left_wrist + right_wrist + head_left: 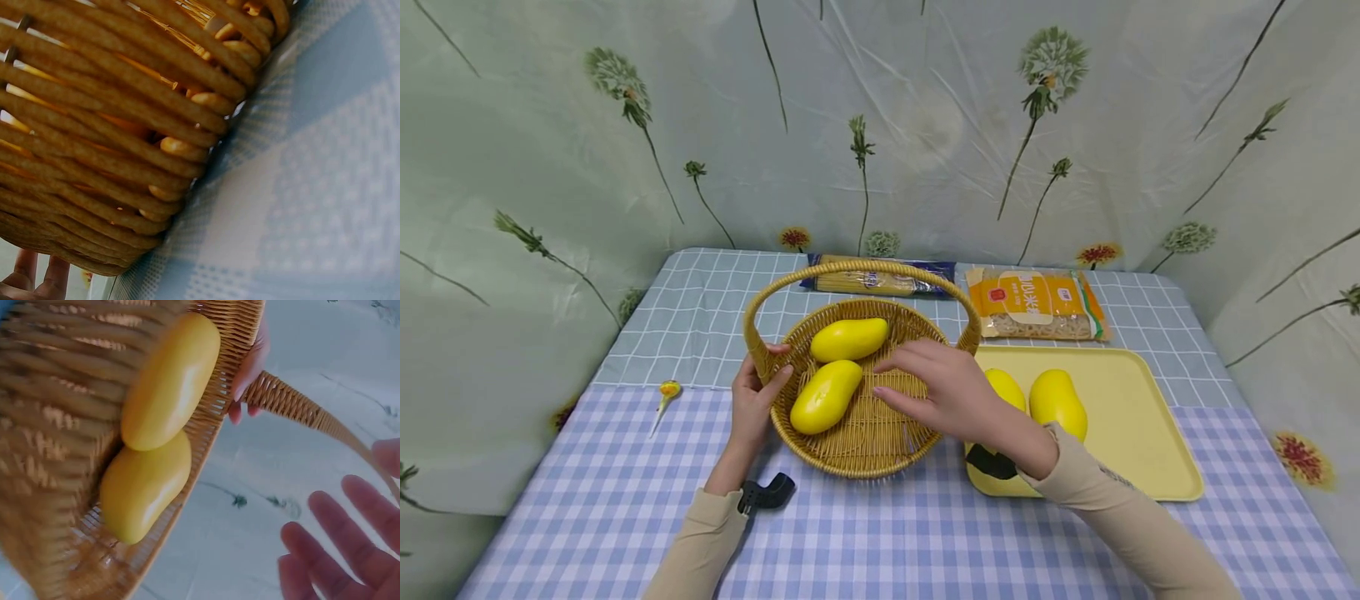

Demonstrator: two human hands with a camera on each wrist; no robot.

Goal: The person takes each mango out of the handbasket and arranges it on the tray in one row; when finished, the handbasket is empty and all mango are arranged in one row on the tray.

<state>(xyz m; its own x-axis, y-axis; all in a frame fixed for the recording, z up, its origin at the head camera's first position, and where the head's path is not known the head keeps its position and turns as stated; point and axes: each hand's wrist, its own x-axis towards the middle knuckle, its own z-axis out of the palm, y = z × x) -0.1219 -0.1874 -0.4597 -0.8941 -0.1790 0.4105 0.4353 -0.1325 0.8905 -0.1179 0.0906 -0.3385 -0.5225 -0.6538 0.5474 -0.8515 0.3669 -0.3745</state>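
Observation:
A wicker basket (857, 462) with an arched handle stands in the middle of the table, two yellow mangoes (826, 397) lying against each other on its left side. At the left rim, by the foot of the handle, my left hand (756, 404) grips the basket, thumb over the edge. My right hand (943, 383) hovers over the basket's right side, fingers spread and holding nothing. In the right wrist view its fingers (337, 550) are apart from the mangoes. Under the right forearm, two more mangoes (1058, 405) rest on a yellow tray (1138, 425), one partly hidden.
Behind the basket lies a pack of noodles (880, 285) in blue wrapping. An orange food bag (1037, 304) sits behind the tray. At the left is a yellow lollipop (667, 390) on the checked tablecloth (602, 492). A floral curtain (925, 125) hangs behind the table.

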